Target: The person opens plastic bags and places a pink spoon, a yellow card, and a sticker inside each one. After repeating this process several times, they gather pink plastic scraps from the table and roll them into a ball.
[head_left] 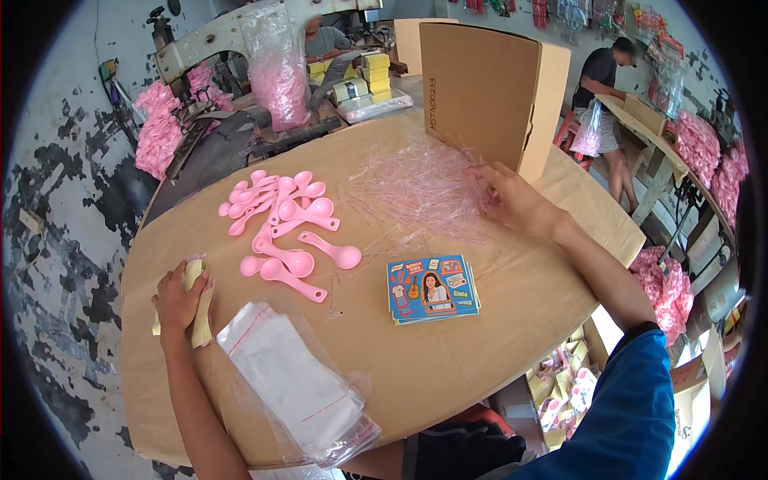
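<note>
My left hand (182, 298) rests at the table's left side, its fingers curled over a small stack of pale yellow paper strips (203, 318). Across the table, my right hand (516, 196) reaches to the edge of a loose pile of thin clear pinkish plastic strips (420, 188). Its fingers are stretched and slightly apart; the fingertips partly blend with the pile. Between the hands lie several pink plastic measuring spoons (296, 260) in a heap. Nearer to me are a stack of blue printed cards (433, 290) and a stack of clear plastic bags (292, 380).
An upright brown cardboard box (480, 92) stands behind the strips. A bag of pink items (278, 80) and yellow bundles (374, 72) are on the far bench. Below the table's right edge, a box holds packed items (564, 384). A person (604, 88) works at the far right.
</note>
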`<move>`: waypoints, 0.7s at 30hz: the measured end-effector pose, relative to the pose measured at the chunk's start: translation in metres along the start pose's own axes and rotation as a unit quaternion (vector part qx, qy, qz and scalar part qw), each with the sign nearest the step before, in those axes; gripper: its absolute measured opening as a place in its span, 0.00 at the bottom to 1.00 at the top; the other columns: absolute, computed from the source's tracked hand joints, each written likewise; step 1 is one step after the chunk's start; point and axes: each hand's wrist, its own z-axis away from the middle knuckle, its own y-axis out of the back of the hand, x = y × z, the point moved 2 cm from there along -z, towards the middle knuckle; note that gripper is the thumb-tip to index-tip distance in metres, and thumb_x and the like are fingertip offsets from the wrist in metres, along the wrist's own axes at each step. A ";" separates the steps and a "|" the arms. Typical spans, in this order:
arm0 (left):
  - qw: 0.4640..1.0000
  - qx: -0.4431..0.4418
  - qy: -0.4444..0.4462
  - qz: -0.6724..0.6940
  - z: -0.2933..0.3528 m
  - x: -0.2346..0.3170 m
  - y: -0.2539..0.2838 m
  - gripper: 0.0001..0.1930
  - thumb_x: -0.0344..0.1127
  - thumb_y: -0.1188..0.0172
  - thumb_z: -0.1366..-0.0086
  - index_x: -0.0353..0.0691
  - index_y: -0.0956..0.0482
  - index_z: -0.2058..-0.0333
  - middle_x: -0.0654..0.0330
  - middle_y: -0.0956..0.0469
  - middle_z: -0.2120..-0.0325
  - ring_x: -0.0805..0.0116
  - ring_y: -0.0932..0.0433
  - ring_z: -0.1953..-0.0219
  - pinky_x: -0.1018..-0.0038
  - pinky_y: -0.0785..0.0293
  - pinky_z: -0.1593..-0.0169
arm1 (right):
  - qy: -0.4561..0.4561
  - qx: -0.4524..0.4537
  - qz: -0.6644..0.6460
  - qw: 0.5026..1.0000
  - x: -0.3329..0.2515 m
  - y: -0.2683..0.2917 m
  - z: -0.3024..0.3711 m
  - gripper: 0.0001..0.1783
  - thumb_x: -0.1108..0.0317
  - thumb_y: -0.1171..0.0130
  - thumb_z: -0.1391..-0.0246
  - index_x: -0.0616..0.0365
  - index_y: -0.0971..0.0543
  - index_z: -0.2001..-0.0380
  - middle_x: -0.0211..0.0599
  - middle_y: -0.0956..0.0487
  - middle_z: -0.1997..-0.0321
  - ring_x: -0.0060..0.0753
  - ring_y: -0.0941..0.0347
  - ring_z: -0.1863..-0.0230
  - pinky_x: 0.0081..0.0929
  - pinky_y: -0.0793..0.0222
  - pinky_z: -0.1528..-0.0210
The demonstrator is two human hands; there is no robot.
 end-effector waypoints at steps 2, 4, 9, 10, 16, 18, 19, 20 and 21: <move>1.000 -0.001 -0.001 -0.007 0.002 -0.002 0.001 0.37 0.65 0.43 0.42 0.49 0.28 0.40 0.52 0.26 0.46 0.52 0.32 0.39 0.40 0.40 0.42 | 0.004 0.014 0.009 1.000 -0.008 0.000 -0.004 0.37 0.75 0.35 0.49 0.57 0.37 0.36 0.46 0.33 0.42 0.38 0.25 0.53 0.30 0.25 0.55; 1.000 -0.006 0.007 -0.008 0.003 0.000 0.000 0.37 0.66 0.43 0.42 0.49 0.28 0.40 0.51 0.26 0.46 0.52 0.32 0.39 0.40 0.40 0.42 | -0.056 -0.110 -0.143 0.982 -0.021 0.014 0.000 0.48 0.67 0.30 0.51 0.54 0.45 0.31 0.52 0.44 0.32 0.47 0.33 0.38 0.37 0.32 0.41; 1.000 -0.010 0.021 0.000 0.006 -0.002 0.004 0.38 0.66 0.43 0.43 0.49 0.28 0.40 0.51 0.27 0.46 0.52 0.33 0.39 0.39 0.42 0.41 | 0.056 -0.266 0.024 0.962 -0.029 0.029 0.018 0.68 0.42 0.27 0.60 0.53 0.60 0.27 0.58 0.61 0.25 0.55 0.64 0.24 0.46 0.58 0.26; 1.000 -0.010 0.021 0.002 0.006 -0.003 0.004 0.38 0.66 0.42 0.43 0.49 0.29 0.40 0.50 0.27 0.46 0.52 0.33 0.39 0.40 0.42 0.40 | 0.063 -0.299 0.052 0.951 -0.031 0.022 0.017 0.74 0.33 0.29 0.63 0.55 0.64 0.27 0.60 0.65 0.24 0.56 0.72 0.23 0.48 0.65 0.24; 1.000 -0.008 0.019 0.004 0.004 -0.004 0.001 0.38 0.66 0.42 0.43 0.49 0.29 0.39 0.50 0.28 0.45 0.52 0.34 0.38 0.41 0.44 0.38 | -0.041 -0.140 0.054 0.988 -0.019 -0.020 0.004 0.66 0.32 0.36 0.55 0.55 0.61 0.27 0.64 0.62 0.25 0.66 0.69 0.24 0.55 0.63 0.26; 1.000 -0.013 0.014 0.010 0.006 -0.002 0.003 0.39 0.66 0.41 0.44 0.49 0.29 0.39 0.50 0.28 0.44 0.52 0.34 0.37 0.42 0.44 0.38 | -0.037 -0.092 0.086 0.991 -0.022 -0.024 -0.003 0.64 0.32 0.36 0.54 0.55 0.59 0.28 0.65 0.61 0.26 0.66 0.67 0.24 0.55 0.62 0.26; 1.000 -0.014 0.016 0.009 0.006 0.000 0.004 0.39 0.66 0.42 0.44 0.49 0.29 0.39 0.50 0.28 0.44 0.52 0.34 0.37 0.41 0.44 0.38 | -0.035 -0.041 0.114 0.992 -0.023 -0.026 -0.007 0.62 0.32 0.37 0.53 0.54 0.57 0.28 0.66 0.59 0.26 0.66 0.66 0.25 0.55 0.61 0.26; 1.000 -0.014 0.016 0.008 0.005 0.003 0.004 0.39 0.67 0.42 0.43 0.49 0.29 0.39 0.50 0.28 0.44 0.52 0.35 0.37 0.41 0.44 0.38 | -0.038 -0.040 0.115 0.992 -0.021 -0.030 -0.009 0.62 0.32 0.37 0.53 0.54 0.57 0.28 0.66 0.59 0.26 0.66 0.66 0.25 0.55 0.61 0.26; 1.000 -0.015 0.011 0.009 0.002 0.004 0.001 0.39 0.67 0.42 0.43 0.49 0.29 0.39 0.50 0.28 0.44 0.52 0.35 0.37 0.41 0.44 0.38 | -0.025 -0.002 0.121 0.992 -0.017 -0.032 -0.012 0.60 0.35 0.37 0.52 0.55 0.54 0.29 0.65 0.57 0.27 0.65 0.63 0.25 0.52 0.59 0.26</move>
